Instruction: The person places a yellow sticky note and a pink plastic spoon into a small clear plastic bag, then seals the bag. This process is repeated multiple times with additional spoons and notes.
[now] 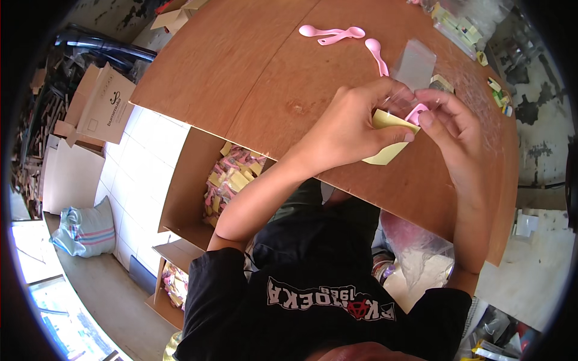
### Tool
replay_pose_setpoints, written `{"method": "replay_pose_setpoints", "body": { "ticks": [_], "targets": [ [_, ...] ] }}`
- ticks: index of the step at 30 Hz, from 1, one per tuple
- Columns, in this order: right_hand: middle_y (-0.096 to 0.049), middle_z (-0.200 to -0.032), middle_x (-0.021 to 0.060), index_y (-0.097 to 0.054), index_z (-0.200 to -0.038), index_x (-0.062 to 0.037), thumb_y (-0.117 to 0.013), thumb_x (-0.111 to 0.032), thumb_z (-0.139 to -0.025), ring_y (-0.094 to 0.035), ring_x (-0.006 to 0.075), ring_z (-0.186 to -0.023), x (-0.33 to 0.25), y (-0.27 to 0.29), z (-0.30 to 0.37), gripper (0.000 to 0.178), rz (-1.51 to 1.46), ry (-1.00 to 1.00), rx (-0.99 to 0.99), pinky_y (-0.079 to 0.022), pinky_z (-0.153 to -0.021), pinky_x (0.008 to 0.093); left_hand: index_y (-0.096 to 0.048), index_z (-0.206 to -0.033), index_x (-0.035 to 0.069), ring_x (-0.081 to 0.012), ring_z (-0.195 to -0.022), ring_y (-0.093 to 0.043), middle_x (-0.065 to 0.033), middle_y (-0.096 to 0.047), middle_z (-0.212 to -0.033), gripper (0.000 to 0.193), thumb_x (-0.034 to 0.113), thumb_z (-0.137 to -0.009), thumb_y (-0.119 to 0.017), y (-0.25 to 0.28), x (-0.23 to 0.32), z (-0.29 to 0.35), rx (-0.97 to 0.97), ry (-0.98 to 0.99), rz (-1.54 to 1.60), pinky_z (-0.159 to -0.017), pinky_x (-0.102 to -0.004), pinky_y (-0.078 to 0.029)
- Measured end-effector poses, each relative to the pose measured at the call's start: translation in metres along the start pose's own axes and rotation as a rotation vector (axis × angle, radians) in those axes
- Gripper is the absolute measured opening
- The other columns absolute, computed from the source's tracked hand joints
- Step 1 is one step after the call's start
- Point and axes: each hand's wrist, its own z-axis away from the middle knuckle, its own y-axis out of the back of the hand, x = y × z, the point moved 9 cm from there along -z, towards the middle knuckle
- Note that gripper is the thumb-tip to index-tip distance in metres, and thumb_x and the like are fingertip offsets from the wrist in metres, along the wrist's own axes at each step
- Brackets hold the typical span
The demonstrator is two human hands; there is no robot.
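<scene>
Above the brown table (265, 78), my left hand (355, 123) is closed on a pale yellow card (385, 147), its thumb lying across the front. Just behind the card's upper edge shows the pink handle end of a spoon (416, 112), with a small hole in it. My right hand (451, 117) pinches that end between thumb and fingers. Clear plastic film (398, 101) glints between both hands; the spoon's bowl is hidden. Beyond my hands lie two crossed pink spoons (331, 31) and a single pink spoon (376, 55).
Flat clear bags (414, 63) lie behind my hands, with more plastic (475, 90) to the right. Below the table's near edge, an open carton (189, 180) holds pink and yellow packets (232, 180). A sack (87, 225) and cardboard box (102, 102) stand at left.
</scene>
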Motion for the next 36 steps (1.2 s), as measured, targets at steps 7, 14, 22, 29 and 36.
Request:
{"method": "replay_pose_setpoints", "body": {
  "ticks": [7,14,22,29,36],
  "targets": [
    [-0.071,-0.094,0.0060,-0.067,-0.107,0.0035,-0.065,-0.012,-0.095,-0.065,0.0109,-0.083,0.053,0.014,0.008,0.020,-0.029,-0.195,-0.047,-0.051,-0.074,0.0247,-0.060,-0.116,-0.007,-0.0142,-0.097,-0.068,-0.0117,-0.069,-0.107,0.035,0.006,-0.087,-0.075,-0.007,-0.024,0.002,-0.019,0.171,0.208,-0.081,-0.0267,-0.056],
    [-0.070,-0.097,0.0097,-0.066,-0.109,0.0046,-0.068,-0.009,-0.093,-0.065,0.0121,-0.081,0.071,0.019,0.010,0.021,-0.128,-0.175,0.029,-0.053,-0.074,0.0251,-0.069,-0.104,-0.006,-0.0093,-0.082,-0.067,-0.0080,-0.072,-0.094,0.016,0.004,-0.091,-0.067,0.011,-0.042,0.007,0.097,0.229,0.167,-0.073,-0.0240,-0.055],
    [-0.070,-0.099,0.0114,-0.067,-0.109,0.0043,-0.068,-0.007,-0.093,-0.067,0.0140,-0.084,0.080,0.020,0.014,0.020,-0.239,-0.167,0.042,-0.055,-0.078,0.0265,-0.069,-0.109,-0.005,-0.0119,-0.092,-0.067,-0.0096,-0.072,-0.100,0.019,0.000,-0.091,-0.068,0.011,-0.047,0.010,0.110,0.274,0.242,-0.081,-0.0253,-0.053],
    [-0.071,-0.099,0.0102,-0.071,-0.103,0.0043,-0.062,0.003,-0.092,-0.066,0.0123,-0.087,0.074,0.014,0.013,0.014,-0.201,-0.016,-0.077,-0.054,-0.080,0.0262,-0.070,-0.109,-0.003,-0.0122,-0.092,-0.067,-0.0089,-0.073,-0.101,0.018,0.000,-0.091,-0.067,0.016,-0.043,0.013,0.125,0.216,0.228,-0.082,-0.0250,-0.052],
    [-0.071,-0.097,0.0096,-0.072,-0.096,0.0015,-0.056,0.011,-0.089,-0.066,0.0101,-0.085,0.058,0.016,0.013,0.020,0.029,0.164,-0.141,-0.050,-0.071,0.0220,-0.072,-0.106,-0.003,-0.0120,-0.092,-0.066,-0.0089,-0.073,-0.100,0.019,-0.006,-0.093,-0.059,0.018,-0.035,0.014,0.116,0.155,0.154,-0.082,-0.0250,-0.051]
  ]
}}
